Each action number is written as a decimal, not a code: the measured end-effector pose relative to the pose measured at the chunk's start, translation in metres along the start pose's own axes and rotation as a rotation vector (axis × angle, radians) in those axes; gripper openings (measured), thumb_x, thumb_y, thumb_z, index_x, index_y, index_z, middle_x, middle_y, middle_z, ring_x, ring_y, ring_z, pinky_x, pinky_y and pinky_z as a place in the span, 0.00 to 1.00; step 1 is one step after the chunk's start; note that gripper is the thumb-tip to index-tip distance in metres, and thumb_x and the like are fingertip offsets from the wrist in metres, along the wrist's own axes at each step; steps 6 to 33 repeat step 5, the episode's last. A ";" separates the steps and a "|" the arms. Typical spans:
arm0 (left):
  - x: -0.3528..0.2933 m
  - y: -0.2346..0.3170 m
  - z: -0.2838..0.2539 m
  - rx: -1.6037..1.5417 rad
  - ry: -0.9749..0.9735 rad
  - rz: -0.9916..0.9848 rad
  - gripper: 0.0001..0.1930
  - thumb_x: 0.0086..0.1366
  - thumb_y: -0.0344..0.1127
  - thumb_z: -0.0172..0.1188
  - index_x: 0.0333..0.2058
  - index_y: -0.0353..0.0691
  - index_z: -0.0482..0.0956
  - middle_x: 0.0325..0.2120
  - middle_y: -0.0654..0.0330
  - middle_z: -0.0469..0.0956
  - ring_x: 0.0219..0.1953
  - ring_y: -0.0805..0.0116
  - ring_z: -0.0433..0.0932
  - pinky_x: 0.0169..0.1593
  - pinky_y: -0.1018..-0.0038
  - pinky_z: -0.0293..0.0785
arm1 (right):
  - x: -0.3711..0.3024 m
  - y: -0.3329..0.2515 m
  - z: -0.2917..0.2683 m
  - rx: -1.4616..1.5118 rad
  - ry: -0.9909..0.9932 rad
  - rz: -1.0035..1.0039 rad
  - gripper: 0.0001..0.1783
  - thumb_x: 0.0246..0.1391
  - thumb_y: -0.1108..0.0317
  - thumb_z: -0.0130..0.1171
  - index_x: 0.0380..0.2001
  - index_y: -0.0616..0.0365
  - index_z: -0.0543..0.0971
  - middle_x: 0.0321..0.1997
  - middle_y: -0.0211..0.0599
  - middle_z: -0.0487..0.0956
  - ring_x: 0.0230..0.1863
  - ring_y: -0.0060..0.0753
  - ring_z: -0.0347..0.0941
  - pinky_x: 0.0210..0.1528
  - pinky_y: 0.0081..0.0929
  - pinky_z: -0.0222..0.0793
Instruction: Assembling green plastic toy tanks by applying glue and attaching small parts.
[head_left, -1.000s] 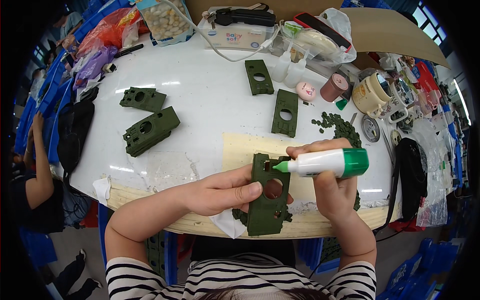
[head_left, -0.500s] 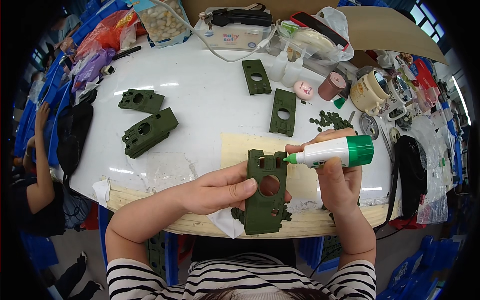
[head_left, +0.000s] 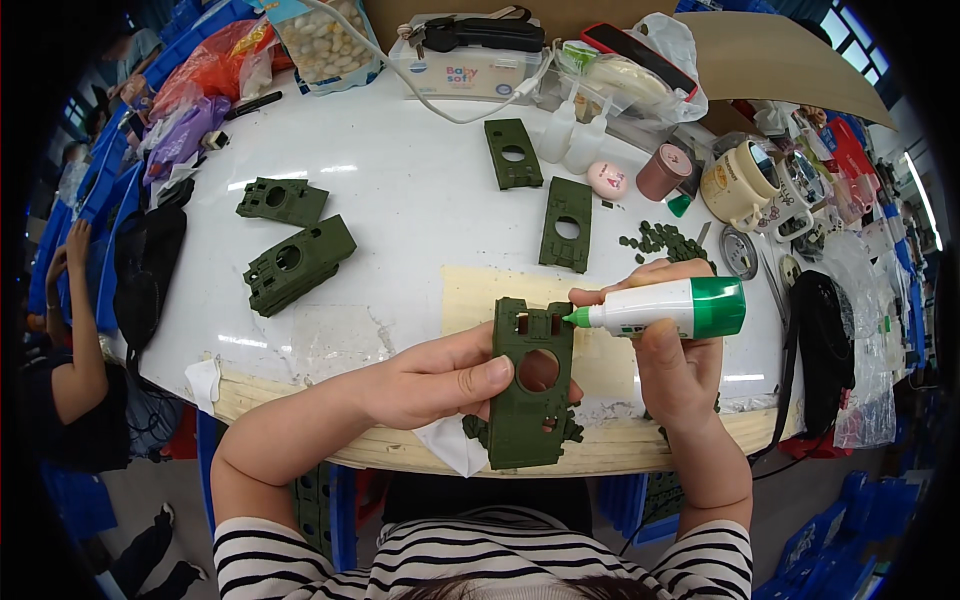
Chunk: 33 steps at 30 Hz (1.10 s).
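Observation:
My left hand (head_left: 455, 380) grips a dark green plastic toy tank hull (head_left: 515, 420) by its left side, thumb on top near the large round hole. In my right hand (head_left: 675, 360) is a white glue bottle (head_left: 660, 308) with a green base, lying sideways. Its green pointed nozzle (head_left: 577, 318) is at the hull's far right corner, by a small square opening; whether it touches is too fine to tell. Under and around the hull, small green parts (head_left: 475, 428) show at the table edge. Part of my left fingers is hidden beneath the hull.
Two green hulls (head_left: 300, 262) sit at the left and two hull tops (head_left: 566, 225) lie beyond my hands. Loose small green pieces (head_left: 660, 240) are piled near a cream mug (head_left: 740, 185). Two squeeze bottles (head_left: 585, 140) stand at the back. A co-worker's arm (head_left: 80, 300) is at far left.
The glue bottle has shifted very slightly left, bringing its nozzle a little closer over the hull's corner. The hull stays nearly still. At far left, the co-worker's hands have moved.

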<state>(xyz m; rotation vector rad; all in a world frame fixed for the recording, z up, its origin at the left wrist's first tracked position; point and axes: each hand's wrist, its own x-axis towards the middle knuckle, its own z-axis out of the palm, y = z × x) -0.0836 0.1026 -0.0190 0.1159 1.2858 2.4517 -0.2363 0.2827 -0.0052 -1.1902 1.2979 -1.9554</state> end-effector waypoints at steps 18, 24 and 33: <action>-0.001 -0.002 -0.005 0.023 -0.041 0.033 0.31 0.73 0.51 0.41 0.66 0.38 0.47 0.59 0.49 0.64 0.61 0.59 0.66 0.57 0.64 0.70 | -0.001 0.000 -0.002 0.020 -0.008 0.015 0.18 0.61 0.66 0.55 0.49 0.62 0.65 0.48 0.48 0.76 0.52 0.41 0.75 0.56 0.36 0.70; -0.001 -0.002 -0.005 0.023 -0.041 0.033 0.31 0.73 0.51 0.41 0.66 0.38 0.47 0.59 0.49 0.64 0.61 0.59 0.66 0.57 0.64 0.70 | -0.001 0.000 -0.002 0.020 -0.008 0.015 0.18 0.61 0.66 0.55 0.49 0.62 0.65 0.48 0.48 0.76 0.52 0.41 0.75 0.56 0.36 0.70; -0.001 -0.002 -0.005 0.023 -0.041 0.033 0.31 0.73 0.51 0.41 0.66 0.38 0.47 0.59 0.49 0.64 0.61 0.59 0.66 0.57 0.64 0.70 | -0.001 0.000 -0.002 0.020 -0.008 0.015 0.18 0.61 0.66 0.55 0.49 0.62 0.65 0.48 0.48 0.76 0.52 0.41 0.75 0.56 0.36 0.70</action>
